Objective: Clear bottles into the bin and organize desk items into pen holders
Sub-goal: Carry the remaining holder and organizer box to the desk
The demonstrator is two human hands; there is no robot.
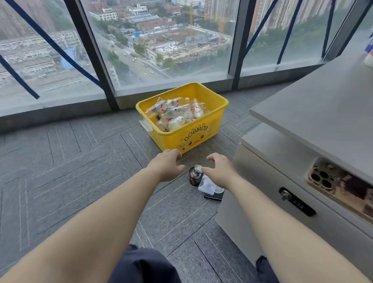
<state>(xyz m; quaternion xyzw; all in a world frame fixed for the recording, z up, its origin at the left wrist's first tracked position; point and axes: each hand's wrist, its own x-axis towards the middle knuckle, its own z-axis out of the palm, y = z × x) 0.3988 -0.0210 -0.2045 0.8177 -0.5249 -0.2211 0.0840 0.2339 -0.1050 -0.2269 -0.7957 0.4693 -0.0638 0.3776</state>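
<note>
Reaching left hand [166, 165], right hand [217, 171] toward 1 dark bottle [194, 177] on floor [74, 169] near yellow bin [181, 141]; fingers [212, 157] loose, empty. Likely glass: stiff, breakable; grip body under cap [198, 168].

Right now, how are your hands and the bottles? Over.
Both empty: left hand open, right hand open. In the yellow bin, bottles piled. By right hand, dark jar on floor.

Head-worn wide-angle view, forward and down, near the yellow bin [173, 138].

grey carpet [63, 179] | window [164, 34] | cabinet [264, 186] | phone [338, 187] atop cabinet
</note>
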